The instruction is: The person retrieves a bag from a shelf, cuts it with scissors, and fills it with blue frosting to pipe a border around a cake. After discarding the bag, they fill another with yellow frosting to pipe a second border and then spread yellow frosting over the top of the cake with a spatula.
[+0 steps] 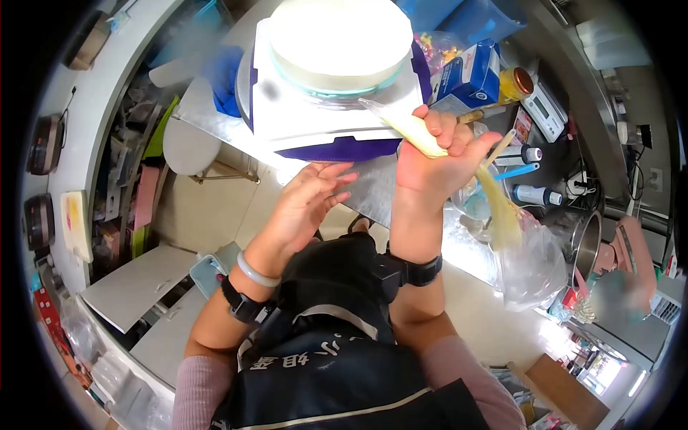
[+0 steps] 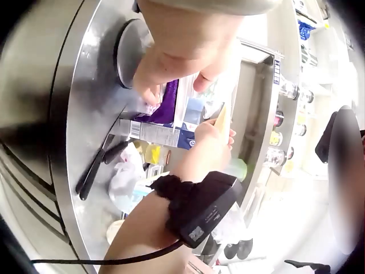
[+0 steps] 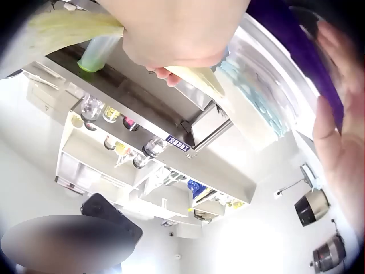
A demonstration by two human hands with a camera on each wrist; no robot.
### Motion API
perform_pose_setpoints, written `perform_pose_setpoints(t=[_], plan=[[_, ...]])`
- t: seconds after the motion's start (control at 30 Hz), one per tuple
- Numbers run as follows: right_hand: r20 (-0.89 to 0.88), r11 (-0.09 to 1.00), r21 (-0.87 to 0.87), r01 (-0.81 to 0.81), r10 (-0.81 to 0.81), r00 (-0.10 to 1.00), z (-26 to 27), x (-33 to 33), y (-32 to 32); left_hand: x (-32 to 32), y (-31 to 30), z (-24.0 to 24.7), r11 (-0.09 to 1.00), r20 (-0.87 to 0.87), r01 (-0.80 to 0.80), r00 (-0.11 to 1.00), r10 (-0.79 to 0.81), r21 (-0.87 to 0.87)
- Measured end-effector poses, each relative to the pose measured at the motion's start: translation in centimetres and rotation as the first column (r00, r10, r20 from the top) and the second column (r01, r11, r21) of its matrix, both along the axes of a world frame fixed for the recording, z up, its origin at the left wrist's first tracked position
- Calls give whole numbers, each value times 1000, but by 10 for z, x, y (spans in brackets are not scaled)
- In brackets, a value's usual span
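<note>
A tall round white cake (image 1: 340, 43) with a pale blue band at its base sits on a white board (image 1: 287, 118) over purple cloth (image 1: 337, 150). My right hand (image 1: 433, 154) grips a clear piping bag (image 1: 412, 129) of pale yellow cream, its narrow tip pointing at the cake's lower side. The bag's twisted tail (image 1: 498, 204) hangs out behind the hand. In the right wrist view, scalloped blue piping (image 3: 251, 94) runs along the cake's base. My left hand (image 1: 304, 197) holds nothing, its fingers loosely bent near the board's front edge.
Right of the cake stand a blue and white carton (image 1: 469, 75), a jar (image 1: 516, 84) and a scale (image 1: 545, 111). A clear plastic bag (image 1: 534, 269) and a steel pot (image 1: 584, 240) are further right. A round stool (image 1: 192, 145) stands at the left.
</note>
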State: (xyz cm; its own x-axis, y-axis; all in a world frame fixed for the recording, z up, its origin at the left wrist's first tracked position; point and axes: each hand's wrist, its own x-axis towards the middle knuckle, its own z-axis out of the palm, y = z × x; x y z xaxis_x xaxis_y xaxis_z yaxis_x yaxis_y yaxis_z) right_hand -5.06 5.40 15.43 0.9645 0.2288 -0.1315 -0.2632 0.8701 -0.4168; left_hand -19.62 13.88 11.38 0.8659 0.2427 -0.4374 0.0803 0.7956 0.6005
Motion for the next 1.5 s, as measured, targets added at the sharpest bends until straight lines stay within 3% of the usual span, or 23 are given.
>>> perform_pose_setpoints(t=[0.4,0.87,1.0,1.07,1.13,1.2,1.23,1.33,1.4,1.47,1.5], plan=[[64,991,-65,114,-110,992,-3,-5,24,-11,15,6,991,-31,-81,996,78,-105],[124,978,-120,171,-156,980,-4,-1,18,-38,58,0,979,-27,-190,982,189,-76],[149,974,-150,171,-149,978,-1,-1,17,-40,75,-10,960,19,-269,962,271,-73],[101,965,-181,188,-172,980,2,-1,17,-34,76,-12,911,-64,-408,912,404,-57],[113,960,-196,199,-180,977,2,-1,17,-35,75,-27,908,-73,-395,918,389,-138],[124,955,-207,211,-188,974,3,0,17,-33,71,-30,928,-7,-150,988,157,-341],[133,952,-214,218,-193,972,4,0,18,-32,71,-27,921,27,-116,990,135,-373],[166,955,-207,212,-179,970,1,3,16,-36,92,-26,919,-46,-229,973,226,-320],[190,961,-195,198,-161,969,-1,5,15,-39,102,-32,920,3,-235,969,248,-313],[172,964,-173,204,-174,970,-1,7,16,-39,103,-39,848,111,-344,901,419,-403],[173,963,-173,205,-176,969,-1,7,16,-38,97,-42,848,228,-212,906,357,-486]])
